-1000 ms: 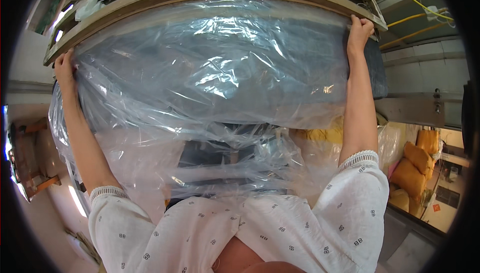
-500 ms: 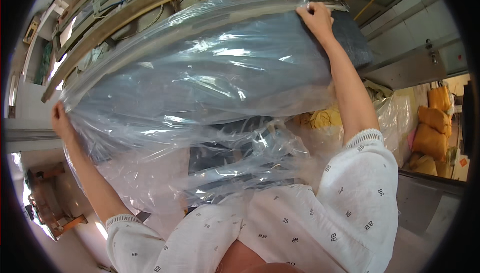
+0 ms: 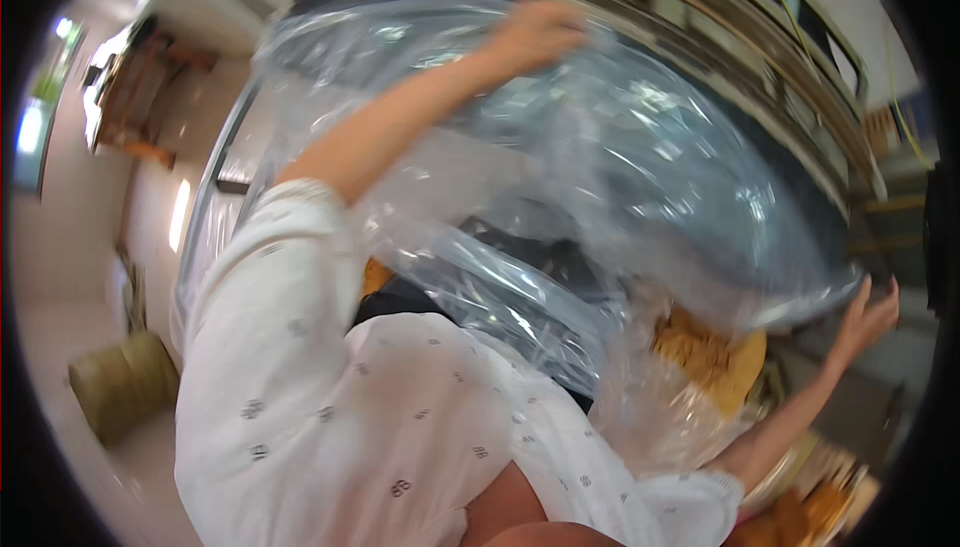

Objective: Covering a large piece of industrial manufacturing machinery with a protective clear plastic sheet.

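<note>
A clear plastic sheet (image 3: 640,177), creased and shiny, lies over dark blue-grey material (image 3: 810,182), perhaps cloth, whose kind is hard to make out. At the sheet's far side, my left hand (image 3: 545,35) has its fingers curled on the plastic, slightly smeared by motion. Out to the right, my right hand (image 3: 868,319) is beside the sheet's right corner, thumb and fingers apart, touching or very near the plastic. Loose folds of the sheet hang close to my body, with dark material showing beneath.
Long rails (image 3: 720,27) run along the far side. Yellow material (image 3: 705,352) lies below the sheet at right, near more clear plastic. A tan roll or bundle (image 3: 125,385) sits on the floor at left, and a wooden stand (image 3: 140,97) is farther back.
My view has turned. My left hand has moved from the sheet's left corner to its far middle. My right hand has come down to the right corner, its fingers now apart.
</note>
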### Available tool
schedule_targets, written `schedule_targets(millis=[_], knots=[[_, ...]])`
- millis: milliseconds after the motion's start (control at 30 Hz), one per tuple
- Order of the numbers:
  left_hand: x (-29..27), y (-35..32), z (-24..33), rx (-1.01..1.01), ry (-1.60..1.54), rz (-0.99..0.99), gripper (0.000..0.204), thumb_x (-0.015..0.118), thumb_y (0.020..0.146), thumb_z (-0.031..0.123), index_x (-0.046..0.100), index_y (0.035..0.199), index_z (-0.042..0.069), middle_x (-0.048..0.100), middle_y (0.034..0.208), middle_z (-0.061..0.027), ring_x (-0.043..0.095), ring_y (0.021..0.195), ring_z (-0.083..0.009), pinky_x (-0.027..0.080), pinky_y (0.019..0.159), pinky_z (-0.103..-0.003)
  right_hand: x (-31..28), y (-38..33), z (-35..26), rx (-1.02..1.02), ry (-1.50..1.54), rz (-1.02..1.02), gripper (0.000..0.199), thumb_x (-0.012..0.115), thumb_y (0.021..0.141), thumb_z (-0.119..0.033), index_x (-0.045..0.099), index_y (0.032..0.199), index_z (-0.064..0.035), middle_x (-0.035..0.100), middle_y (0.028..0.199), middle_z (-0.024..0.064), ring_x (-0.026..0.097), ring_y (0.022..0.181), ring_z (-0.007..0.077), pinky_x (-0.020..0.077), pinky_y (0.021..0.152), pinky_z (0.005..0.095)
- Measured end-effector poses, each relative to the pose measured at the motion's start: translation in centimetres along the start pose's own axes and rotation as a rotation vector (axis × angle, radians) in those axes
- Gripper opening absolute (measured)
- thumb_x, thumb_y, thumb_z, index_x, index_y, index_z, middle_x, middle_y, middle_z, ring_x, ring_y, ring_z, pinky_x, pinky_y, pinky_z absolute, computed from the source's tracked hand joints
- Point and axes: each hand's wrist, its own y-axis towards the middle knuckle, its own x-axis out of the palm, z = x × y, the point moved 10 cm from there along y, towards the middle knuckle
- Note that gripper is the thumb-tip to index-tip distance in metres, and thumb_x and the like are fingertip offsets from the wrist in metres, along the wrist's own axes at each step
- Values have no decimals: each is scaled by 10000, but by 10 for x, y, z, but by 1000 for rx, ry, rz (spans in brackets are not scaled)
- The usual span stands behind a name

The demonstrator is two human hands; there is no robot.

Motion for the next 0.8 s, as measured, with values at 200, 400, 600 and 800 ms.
schedule_targets(millis=[200, 400, 600, 800], knots=[[117, 65, 63, 69, -272, 121, 218, 650, 708, 185, 648, 895, 72, 621, 878, -118, 594, 862, -283, 467, 748, -373, 16, -40, -270, -109, 1042, -690, 410, 442, 917, -195, 399, 1300, -54, 400, 1308, 109, 433, 1142, 244, 315, 978, 348], [-4, -14, 114, 242, -137, 64, 497, 648, 761, 180, 472, 1207, 50, 466, 1225, -148, 486, 1095, -329, 412, 909, -377, 86, -86, -229, -244, 564, -794, 510, 322, 940, -312, 269, 1399, -97, 232, 1457, 101, 228, 1335, 272, 132, 1081, 419], [-244, -186, 4, -142, 243, 669, 248, 622, 799, 109, 581, 1039, 61, 588, 948, -79, 559, 916, -219, 440, 804, -314, 105, -74, -170, -214, 417, -683, 477, 354, 944, -269, 321, 1370, -57, 284, 1428, 147, 258, 1320, 292, 207, 1058, 392], [-214, -330, -117, -645, -31, 267, 368, 623, 816, 218, 537, 1117, 25, 559, 1037, -90, 546, 916, -203, 426, 840, -303, -13, -24, -331, -327, 664, -302, 168, 504, 850, -121, 573, 960, -14, 553, 1054, 139, 511, 1006, 296, 390, 862, 371]])
